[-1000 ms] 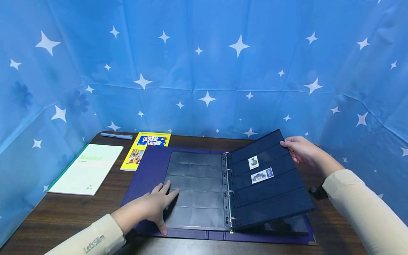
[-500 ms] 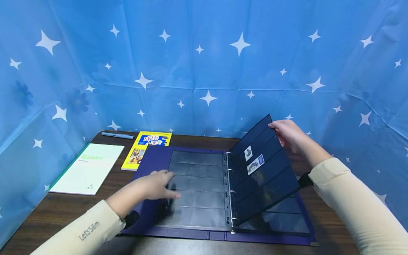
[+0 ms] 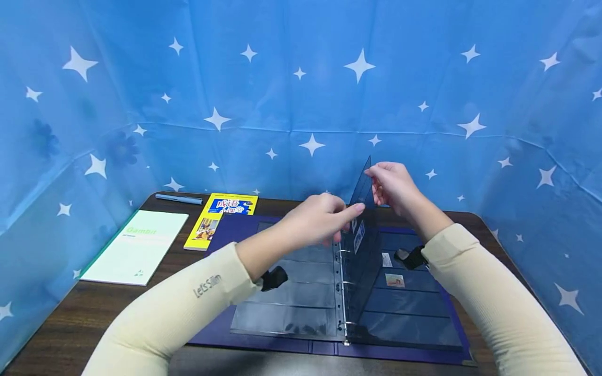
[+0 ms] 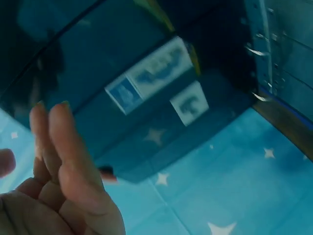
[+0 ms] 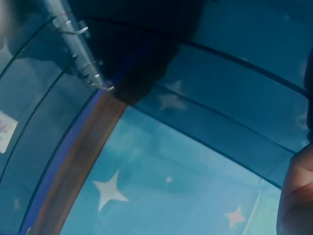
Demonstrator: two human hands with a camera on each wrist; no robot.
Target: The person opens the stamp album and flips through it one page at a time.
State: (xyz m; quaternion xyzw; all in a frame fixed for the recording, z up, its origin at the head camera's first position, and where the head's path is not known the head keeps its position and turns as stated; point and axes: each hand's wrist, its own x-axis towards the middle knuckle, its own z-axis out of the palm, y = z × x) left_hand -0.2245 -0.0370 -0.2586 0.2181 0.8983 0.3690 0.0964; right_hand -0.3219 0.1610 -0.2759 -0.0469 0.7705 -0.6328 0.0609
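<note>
right hand (image 3: pixel 394 187) pinching a raised page (image 3: pixel 369 266), left hand (image 3: pixel 324 219) beside it

the left hand's fingers (image 4: pixel 71 147) are loosely straight near the page's stamps (image 4: pixel 161 68), seemingly not touching, though blur makes that uncertain. the album (image 3: pixel 213 329) lies open on the table (image 3: pixel 70 318) below both hands, the page standing steeply between them.

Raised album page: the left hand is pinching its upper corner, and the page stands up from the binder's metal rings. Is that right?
Not the hand: the head view shows the right hand pinching the upper corner of the raised album page. The left hand is near the page, holding nothing. The page does stand up from the binder's metal rings.
</note>
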